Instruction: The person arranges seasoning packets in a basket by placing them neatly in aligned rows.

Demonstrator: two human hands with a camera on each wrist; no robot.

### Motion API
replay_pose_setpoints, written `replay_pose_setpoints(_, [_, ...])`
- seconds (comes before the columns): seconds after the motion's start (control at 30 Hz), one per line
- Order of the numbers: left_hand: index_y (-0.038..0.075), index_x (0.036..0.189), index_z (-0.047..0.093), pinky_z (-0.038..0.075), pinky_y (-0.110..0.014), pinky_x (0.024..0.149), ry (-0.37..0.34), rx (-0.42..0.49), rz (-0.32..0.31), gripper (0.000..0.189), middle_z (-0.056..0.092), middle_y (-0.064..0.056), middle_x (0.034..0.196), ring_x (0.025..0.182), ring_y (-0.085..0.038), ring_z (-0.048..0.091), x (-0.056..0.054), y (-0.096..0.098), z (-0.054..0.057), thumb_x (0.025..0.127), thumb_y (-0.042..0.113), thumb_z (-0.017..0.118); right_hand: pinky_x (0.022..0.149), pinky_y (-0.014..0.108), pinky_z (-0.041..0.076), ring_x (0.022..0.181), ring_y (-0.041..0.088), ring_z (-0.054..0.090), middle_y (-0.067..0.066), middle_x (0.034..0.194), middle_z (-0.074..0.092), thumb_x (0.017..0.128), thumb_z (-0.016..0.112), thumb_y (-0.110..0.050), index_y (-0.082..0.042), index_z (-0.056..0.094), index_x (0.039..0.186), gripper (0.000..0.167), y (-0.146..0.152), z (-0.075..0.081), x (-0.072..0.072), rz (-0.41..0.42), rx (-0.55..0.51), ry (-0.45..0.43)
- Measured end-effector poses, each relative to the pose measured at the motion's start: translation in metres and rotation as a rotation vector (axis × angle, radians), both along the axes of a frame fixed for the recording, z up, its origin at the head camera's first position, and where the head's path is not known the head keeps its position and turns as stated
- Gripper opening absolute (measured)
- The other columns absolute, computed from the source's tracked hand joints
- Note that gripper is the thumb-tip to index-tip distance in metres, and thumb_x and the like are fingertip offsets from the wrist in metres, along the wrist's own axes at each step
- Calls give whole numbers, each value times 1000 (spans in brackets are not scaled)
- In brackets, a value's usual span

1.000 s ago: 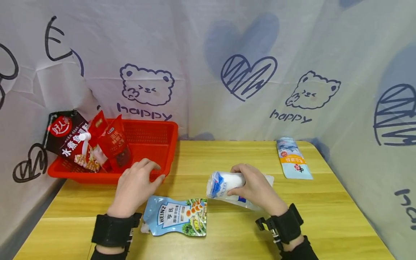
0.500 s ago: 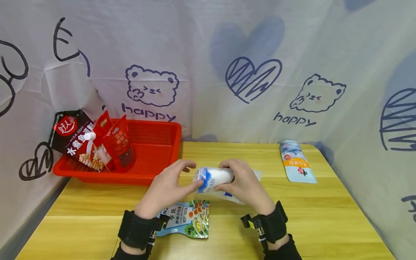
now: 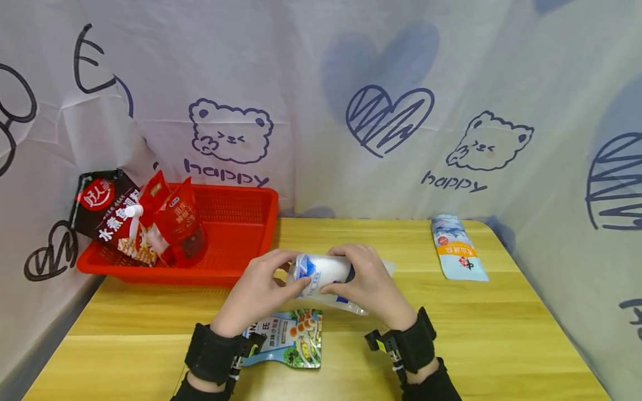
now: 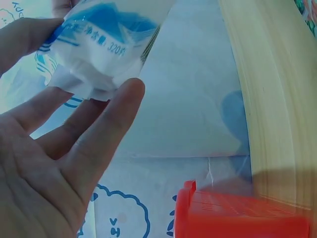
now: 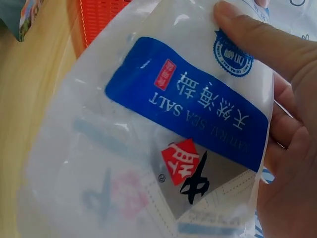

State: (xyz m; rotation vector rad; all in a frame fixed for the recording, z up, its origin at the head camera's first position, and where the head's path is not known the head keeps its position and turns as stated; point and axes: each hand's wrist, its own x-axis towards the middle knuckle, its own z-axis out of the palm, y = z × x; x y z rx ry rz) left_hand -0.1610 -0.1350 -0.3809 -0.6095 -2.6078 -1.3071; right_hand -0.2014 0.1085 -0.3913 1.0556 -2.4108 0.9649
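A bag of sea salt (image 3: 325,270), white and clear plastic with blue printing, is held above the table between both hands. My right hand (image 3: 370,283) grips its right part, thumb on the near side; in the right wrist view the blue label of the salt bag (image 5: 188,101) faces the camera. At the other end my left hand (image 3: 262,287) pinches the bag, its thumb (image 4: 22,42) on one side and its fingers on the other in the left wrist view. A light blue Heinz salad dressing pouch (image 3: 293,341) lies below, partly hidden by the left hand and wrist.
A red plastic basket (image 3: 241,223) stands at the back left, with a black seasoning packet (image 3: 102,206) and red pouches (image 3: 180,223) leaning in its left part. Another light blue salt pouch (image 3: 458,248) lies at the back right of the wooden table (image 3: 481,334). A printed cloth hangs behind.
My right hand has brought the salt bag to the left. My left hand has moved right, from beside the basket, and taken hold of the bag's left end.
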Motion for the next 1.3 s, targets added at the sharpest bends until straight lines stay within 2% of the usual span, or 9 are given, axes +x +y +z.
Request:
replay_pose_setpoints(0.1, [8, 129, 69, 60, -22, 74, 13, 30, 6, 43, 69, -4, 111, 94, -17, 66, 0, -1, 0, 90, 18, 84, 103, 50, 49, 115, 27, 64, 8, 122, 71, 74, 96, -22, -7, 65, 125, 62, 3, 2, -2, -6, -48, 30])
replay_pose_setpoints(0.27, [5, 126, 70, 61, -25, 75, 38, 54, 56, 41, 69, -6, 111, 94, -20, 65, 0, -5, 0, 89, 13, 84, 110, 51, 46, 128, 31, 59, 12, 133, 66, 81, 91, -12, -5, 62, 134, 60, 12, 4, -5, -78, -232, 39])
replay_pose_setpoints(0.43, [7, 124, 70, 62, -29, 76, 64, 109, 127, 37, 69, -5, 113, 98, -21, 64, -1, -9, -1, 90, 11, 83, 113, 52, 39, 133, 26, 54, 9, 138, 63, 89, 83, -9, -6, 60, 139, 54, 19, 2, -9, -173, -438, -75])
replay_pose_setpoints(0.53, [7, 123, 69, 63, -31, 77, 96, 158, 161, 35, 69, -6, 115, 101, -22, 67, -1, -11, -1, 90, 11, 82, 112, 51, 39, 135, 26, 51, 10, 143, 59, 93, 79, -9, -3, 55, 144, 57, 20, 2, -12, -213, -547, -151])
replay_pose_setpoints(0.67, [7, 123, 69, 62, -33, 77, 133, 234, 192, 35, 70, -8, 118, 104, -24, 69, -2, -11, 1, 91, 12, 82, 111, 46, 43, 135, 26, 50, 12, 148, 53, 95, 77, -11, -5, 47, 151, 64, 20, 2, -13, -241, -679, -346])
replay_pose_setpoints(0.8, [7, 125, 68, 62, -31, 78, 137, 303, 185, 35, 70, -9, 121, 107, -24, 69, -2, -9, 2, 93, 13, 80, 106, 40, 50, 130, 24, 56, 11, 145, 56, 96, 76, -17, -10, 45, 152, 64, 20, 1, -14, -222, -721, -604])
replay_pose_setpoints(0.93, [6, 127, 67, 61, -30, 80, 117, 349, 142, 35, 69, -10, 122, 109, -25, 68, -2, -7, 2, 94, 12, 79, 98, 39, 56, 120, 27, 66, 15, 133, 65, 96, 77, -20, -9, 53, 144, 54, 19, -2, -13, -135, -702, -761])
replay_pose_setpoints(1.1, [5, 127, 67, 62, -31, 78, 108, 367, 113, 36, 70, -10, 122, 110, -26, 69, -2, -5, 2, 94, 10, 79, 96, 43, 58, 112, 26, 71, 13, 124, 70, 94, 78, -13, -5, 60, 134, 45, 15, -5, -11, -30, -791, -813])
replay_pose_setpoints(1.3, [5, 127, 66, 62, -31, 77, 82, 360, 110, 37, 69, -11, 122, 108, -27, 69, -2, -5, 0, 93, 10, 79, 94, 43, 59, 107, 24, 73, 8, 116, 73, 92, 78, -4, -2, 64, 127, 38, 12, -6, -10, -39, -852, -803])
